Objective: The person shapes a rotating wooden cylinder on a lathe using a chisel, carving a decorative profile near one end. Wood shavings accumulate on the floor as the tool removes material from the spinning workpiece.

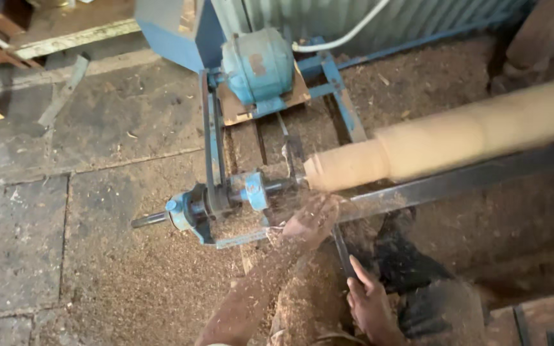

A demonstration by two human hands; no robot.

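Note:
A long pale wooden cylinder (456, 138) lies across the blue lathe (216, 202), blurred as if spinning. Its left end meets the lathe's spindle (277, 186). My left hand (312, 221), coated in sawdust, is curled over a dark chisel (342, 247) just below the cylinder's left end, against the long dark rest bar (476, 176). Chips fly around it. My right hand (370, 301) grips the chisel's lower end near my body, thumb pointing up along it.
A teal electric motor (258, 64) sits on a board behind the lathe, with a white cable (344, 37) running up. Sawdust (161, 269) covers the stone floor. Wooden planks (72, 29) lie at the far left, a wooden edge (540, 314) at bottom right.

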